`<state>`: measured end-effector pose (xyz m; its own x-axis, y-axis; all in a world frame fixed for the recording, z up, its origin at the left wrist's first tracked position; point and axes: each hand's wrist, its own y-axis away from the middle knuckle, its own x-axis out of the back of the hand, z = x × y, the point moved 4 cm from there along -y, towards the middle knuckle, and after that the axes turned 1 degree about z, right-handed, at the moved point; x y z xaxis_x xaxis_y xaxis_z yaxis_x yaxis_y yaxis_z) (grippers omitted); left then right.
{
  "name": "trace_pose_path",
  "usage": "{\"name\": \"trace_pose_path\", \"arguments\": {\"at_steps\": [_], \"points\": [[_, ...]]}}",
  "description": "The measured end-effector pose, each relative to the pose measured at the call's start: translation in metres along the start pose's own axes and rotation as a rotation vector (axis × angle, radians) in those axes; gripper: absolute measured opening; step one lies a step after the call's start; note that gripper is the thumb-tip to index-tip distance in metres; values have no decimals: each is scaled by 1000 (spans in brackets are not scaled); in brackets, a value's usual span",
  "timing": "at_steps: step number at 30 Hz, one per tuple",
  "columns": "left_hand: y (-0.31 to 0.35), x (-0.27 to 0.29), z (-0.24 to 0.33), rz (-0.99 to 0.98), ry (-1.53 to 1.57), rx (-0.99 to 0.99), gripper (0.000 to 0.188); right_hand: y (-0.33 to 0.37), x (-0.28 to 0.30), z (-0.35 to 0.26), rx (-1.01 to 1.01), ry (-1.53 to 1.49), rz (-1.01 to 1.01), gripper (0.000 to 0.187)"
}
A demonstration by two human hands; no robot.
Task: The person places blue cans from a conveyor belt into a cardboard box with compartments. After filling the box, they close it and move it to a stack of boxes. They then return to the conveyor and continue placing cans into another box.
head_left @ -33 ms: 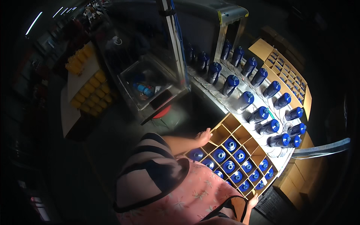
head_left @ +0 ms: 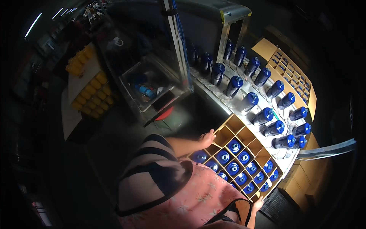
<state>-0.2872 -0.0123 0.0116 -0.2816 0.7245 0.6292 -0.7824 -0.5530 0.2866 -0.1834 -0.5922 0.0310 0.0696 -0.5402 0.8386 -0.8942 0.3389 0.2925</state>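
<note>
A cardboard box (head_left: 249, 134) with a grid of dividers lies against my front. Dark blue bottles (head_left: 233, 168) stand upright in many of its cells, while several cells along its far side hold none. My left hand (head_left: 207, 139) grips the box's left edge, fingers curled over the cardboard. At the near right corner, my right hand (head_left: 258, 204) holds the box's edge, with part of its fingers hidden beneath. Just beyond the box, blue bottles (head_left: 264, 116) stand in two rows on a pale conveyor (head_left: 244, 112).
Another divided carton (head_left: 291, 72) stands beyond the conveyor. A metal post (head_left: 177, 42) rises left of the bottles, beside a clear-walled bin (head_left: 131, 82). Yellow bottles (head_left: 93, 93) are stacked far left. A black crate (head_left: 276, 208) and brown cartons (head_left: 297, 183) sit at right.
The far row of bottles on the conveyor has shifted slightly away, toward the upper left. The near row stays in place, and both my hands keep their hold on the box.
</note>
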Motion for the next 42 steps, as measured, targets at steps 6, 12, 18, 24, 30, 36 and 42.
{"name": "trace_pose_path", "arguments": {"at_steps": [6, 12, 18, 24, 30, 36, 42], "points": [[-6, 4, 2, -67, -30, 61, 33, 12, 14, -32, -71, 184, 135, 59], [-31, 4, -13, -30, -98, 28, 34, 0, -17, -40, -123, 261, 146, 57], [-43, 4, -20, -27, -134, -40, 40, -7, -27, -51, -144, 255, 172, 47], [-47, 4, -28, 17, -96, -76, 41, -13, -32, -50, -123, 268, 181, 44], [-60, 0, -34, -23, -84, -115, 42, -6, -35, -39, -154, 282, 204, 43], [-64, -1, -36, -33, -30, -93, 34, -10, -38, -51, -129, 176, 193, 42], [-74, 12, -23, 50, 0, -280, 36, -30, -42, -75, -154, 188, 89, 40]]}}
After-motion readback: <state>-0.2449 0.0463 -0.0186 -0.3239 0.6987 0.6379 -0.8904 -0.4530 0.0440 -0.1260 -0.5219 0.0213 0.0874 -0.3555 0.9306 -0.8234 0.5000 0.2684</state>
